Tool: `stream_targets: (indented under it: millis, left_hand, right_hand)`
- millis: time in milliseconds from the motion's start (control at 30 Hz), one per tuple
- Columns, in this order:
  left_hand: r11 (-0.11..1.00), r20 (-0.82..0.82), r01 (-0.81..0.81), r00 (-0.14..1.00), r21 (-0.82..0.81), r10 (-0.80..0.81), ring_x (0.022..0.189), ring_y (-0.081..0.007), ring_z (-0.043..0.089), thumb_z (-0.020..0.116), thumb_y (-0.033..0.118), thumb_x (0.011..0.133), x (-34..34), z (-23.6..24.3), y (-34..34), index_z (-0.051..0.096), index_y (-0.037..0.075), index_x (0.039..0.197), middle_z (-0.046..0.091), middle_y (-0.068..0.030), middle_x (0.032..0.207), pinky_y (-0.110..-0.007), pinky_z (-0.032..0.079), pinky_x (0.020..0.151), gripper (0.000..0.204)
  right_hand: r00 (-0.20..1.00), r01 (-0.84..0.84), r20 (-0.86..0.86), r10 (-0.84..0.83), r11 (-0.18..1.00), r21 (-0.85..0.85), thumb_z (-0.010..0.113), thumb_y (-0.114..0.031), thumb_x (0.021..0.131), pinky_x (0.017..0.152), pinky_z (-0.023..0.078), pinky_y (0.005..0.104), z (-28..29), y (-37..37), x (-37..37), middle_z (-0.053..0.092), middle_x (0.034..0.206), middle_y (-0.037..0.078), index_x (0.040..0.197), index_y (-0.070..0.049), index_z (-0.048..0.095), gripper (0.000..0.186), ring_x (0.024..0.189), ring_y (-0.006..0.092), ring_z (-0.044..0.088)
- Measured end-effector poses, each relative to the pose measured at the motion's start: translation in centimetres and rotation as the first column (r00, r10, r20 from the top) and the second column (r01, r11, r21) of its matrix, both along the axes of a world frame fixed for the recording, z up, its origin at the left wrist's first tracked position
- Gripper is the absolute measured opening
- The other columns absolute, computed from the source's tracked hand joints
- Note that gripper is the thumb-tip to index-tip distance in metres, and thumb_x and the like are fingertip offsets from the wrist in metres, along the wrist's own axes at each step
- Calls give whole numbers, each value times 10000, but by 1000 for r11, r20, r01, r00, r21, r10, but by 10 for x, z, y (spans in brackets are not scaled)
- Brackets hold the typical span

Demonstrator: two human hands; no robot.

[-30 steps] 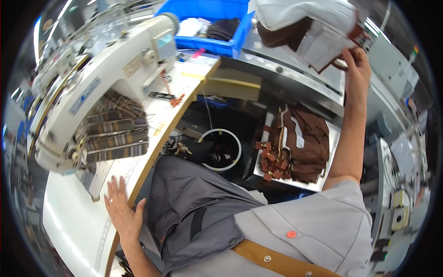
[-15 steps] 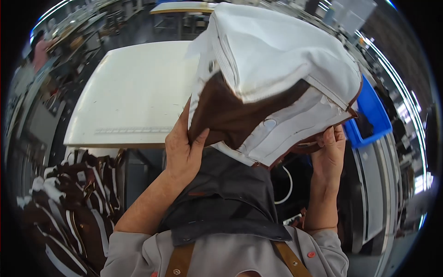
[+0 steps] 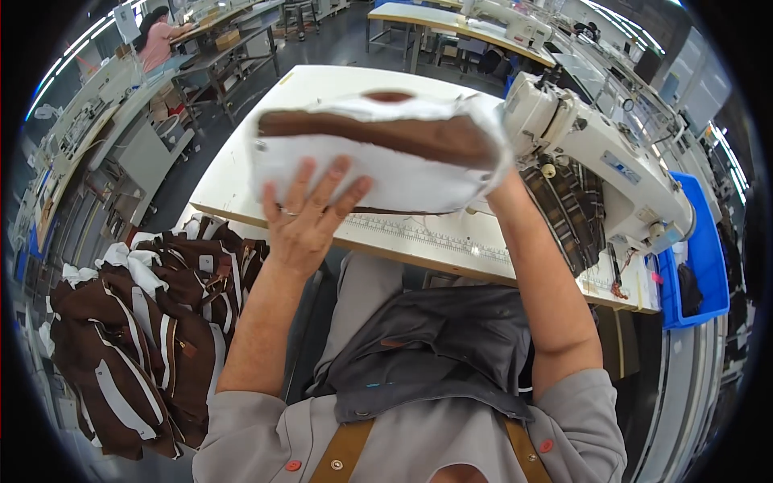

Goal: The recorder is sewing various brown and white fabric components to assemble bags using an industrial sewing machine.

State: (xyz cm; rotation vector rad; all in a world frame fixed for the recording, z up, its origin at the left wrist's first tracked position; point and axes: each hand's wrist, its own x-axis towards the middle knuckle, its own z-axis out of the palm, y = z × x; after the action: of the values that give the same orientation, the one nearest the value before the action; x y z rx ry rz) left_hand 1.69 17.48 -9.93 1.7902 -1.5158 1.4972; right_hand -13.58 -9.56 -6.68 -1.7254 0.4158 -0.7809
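Note:
A white and brown bag (image 3: 386, 173), seemingly inside out and blurred by motion, is held up over the near part of the white worktable (image 3: 233, 181). A brown band runs along its upper part. Against its white front my left hand (image 3: 310, 213) lies with the fingers spread; a ring shows on one finger. My right hand (image 3: 501, 193) is at the bag's right end, its fingers hidden behind the cloth. Just right of it stands a white sewing machine (image 3: 592, 149), with dark plaid cloth (image 3: 564, 213) beneath its arm.
A heap of brown pieces with white strips (image 3: 149, 338) sits at the left, below the table edge. Beyond the sewing machine at the right is a blue bin (image 3: 713, 282) holding dark items. Another person (image 3: 157, 44) in pink works far left. More tables (image 3: 459, 24) stand behind.
The bag has moved away from me and down over the table, and been turned. My left hand has gone from gripping its edge to lying flat on it. The sewing machine has come into view.

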Motion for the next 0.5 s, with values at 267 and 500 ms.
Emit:
stream_targets:
  millis: [267,500]
  left_hand:
    - [946,-581,2,789,-325,-201,1223,-334,553,790,362,859,10,-50,31,484,-23,1391,589,-207,1274,-470,417,1045,725]
    - [944,-941,27,67,-329,-330,1024,-141,613,735,254,940,9,-33,6,621,-71,1206,685,-111,1100,-298,480,925,435]
  right_hand:
    - [980,25,-194,-41,996,-85,704,-170,916,761,479,247,-53,13,-77,670,978,52,1186,23,648,336,867,99,587]
    - [976,84,-108,-189,785,-614,773,-284,858,705,517,344,-34,68,-49,644,859,176,981,44,602,390,795,273,644]
